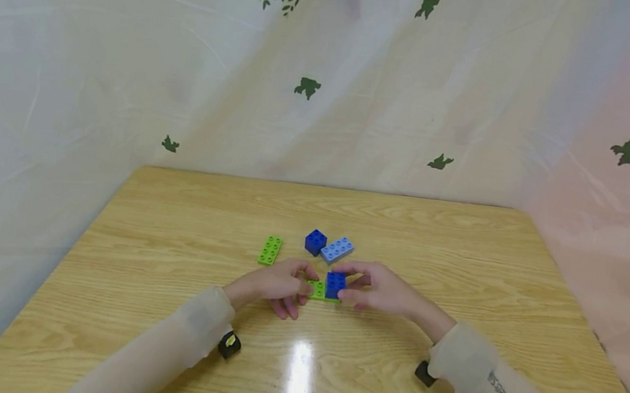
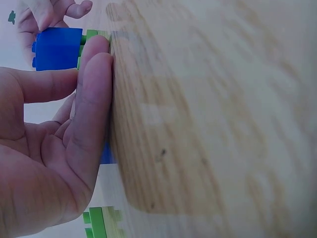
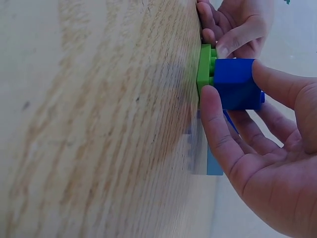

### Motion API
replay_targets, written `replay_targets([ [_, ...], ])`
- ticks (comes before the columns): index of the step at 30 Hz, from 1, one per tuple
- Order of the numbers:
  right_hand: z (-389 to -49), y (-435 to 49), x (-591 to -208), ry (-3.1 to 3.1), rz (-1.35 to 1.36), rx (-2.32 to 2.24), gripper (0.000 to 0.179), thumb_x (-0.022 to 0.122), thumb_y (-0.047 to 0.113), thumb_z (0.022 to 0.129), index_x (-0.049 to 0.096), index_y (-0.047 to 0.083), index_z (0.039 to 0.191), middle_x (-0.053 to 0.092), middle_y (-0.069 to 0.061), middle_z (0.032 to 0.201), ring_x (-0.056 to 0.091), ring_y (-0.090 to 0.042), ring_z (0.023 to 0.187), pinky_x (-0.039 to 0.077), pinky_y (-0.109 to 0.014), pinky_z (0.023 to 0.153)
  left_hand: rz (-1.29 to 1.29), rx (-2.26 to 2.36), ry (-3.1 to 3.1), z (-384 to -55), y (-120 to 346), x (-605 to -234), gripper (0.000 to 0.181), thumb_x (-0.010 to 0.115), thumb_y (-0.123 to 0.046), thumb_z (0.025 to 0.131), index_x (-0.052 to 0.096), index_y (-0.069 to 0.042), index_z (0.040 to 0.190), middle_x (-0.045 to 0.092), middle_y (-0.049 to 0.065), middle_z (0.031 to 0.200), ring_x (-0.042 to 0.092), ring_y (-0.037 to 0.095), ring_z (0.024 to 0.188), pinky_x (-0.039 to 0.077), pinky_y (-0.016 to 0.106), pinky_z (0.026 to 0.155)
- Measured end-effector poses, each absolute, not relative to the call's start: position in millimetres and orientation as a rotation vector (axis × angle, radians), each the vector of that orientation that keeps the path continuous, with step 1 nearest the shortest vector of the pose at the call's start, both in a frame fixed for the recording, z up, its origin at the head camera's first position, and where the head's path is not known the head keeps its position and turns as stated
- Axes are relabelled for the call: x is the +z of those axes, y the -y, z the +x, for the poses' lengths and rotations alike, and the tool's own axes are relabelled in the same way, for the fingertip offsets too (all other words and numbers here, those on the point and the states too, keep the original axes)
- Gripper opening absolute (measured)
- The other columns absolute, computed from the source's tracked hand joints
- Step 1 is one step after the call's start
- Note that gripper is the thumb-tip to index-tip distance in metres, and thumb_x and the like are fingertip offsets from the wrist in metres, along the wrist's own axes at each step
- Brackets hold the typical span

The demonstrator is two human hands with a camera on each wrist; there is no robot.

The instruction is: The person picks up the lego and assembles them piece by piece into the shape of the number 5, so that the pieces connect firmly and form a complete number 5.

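Note:
A flat green brick (image 1: 316,289) lies on the table in front of me, and a dark blue brick (image 1: 335,285) stands on its right end. Green studs show at the joint in the right wrist view, so I cannot tell whether the blue brick (image 3: 237,84) is pressed fully down. My right hand (image 1: 383,289) holds this blue brick between thumb and fingers. From the other side, my left hand (image 1: 280,283) pinches the left end of the green brick between thumb and fingers; its fingers partly cover that end.
Behind the hands, a second dark blue brick (image 1: 315,242) stands beside a light blue brick (image 1: 337,250). Another flat green brick (image 1: 270,250) lies to the left of them. The wooden table (image 1: 436,242) reaches back to a cloth backdrop (image 1: 360,142) with leaf prints.

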State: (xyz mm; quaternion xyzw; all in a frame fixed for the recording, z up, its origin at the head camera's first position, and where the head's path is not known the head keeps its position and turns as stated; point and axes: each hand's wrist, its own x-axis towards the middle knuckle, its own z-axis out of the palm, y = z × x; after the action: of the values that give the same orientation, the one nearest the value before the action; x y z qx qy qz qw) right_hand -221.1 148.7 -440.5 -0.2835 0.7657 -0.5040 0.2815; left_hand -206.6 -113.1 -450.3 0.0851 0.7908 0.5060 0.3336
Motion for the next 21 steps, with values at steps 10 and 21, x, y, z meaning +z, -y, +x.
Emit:
replay_targets([
  [10, -218.7, -147.2, -439.6, -2.087, -0.781, -1.356, 0.044, 0.067, 0.018, 0.101, 0.057, 0.004, 0.141, 0.062, -0.016, 0.132, 0.068, -0.03, 0.103, 0.062, -0.045, 0.071, 0.233, 1.321, -2.069, -205.8, 112.8, -448.6, 0.029, 0.059, -0.019, 0.1, 0.054, -0.008, 0.126, 0.067, 0.013, 0.089, 0.071, 0.026, 0.064, 0.06, 0.037, 0.054],
  [21, -220.2, -144.9, -442.8, -2.097, -0.754, -1.364, 0.044, 0.069, 0.019, 0.099, 0.059, 0.003, 0.139, 0.068, -0.013, 0.124, 0.069, -0.031, 0.099, 0.062, -0.043, 0.071, 0.226, 1.33, -2.057, -205.5, 112.2, -448.3, 0.029, 0.059, -0.017, 0.1, 0.053, -0.007, 0.127, 0.066, 0.012, 0.087, 0.071, 0.025, 0.063, 0.059, 0.036, 0.053],
])
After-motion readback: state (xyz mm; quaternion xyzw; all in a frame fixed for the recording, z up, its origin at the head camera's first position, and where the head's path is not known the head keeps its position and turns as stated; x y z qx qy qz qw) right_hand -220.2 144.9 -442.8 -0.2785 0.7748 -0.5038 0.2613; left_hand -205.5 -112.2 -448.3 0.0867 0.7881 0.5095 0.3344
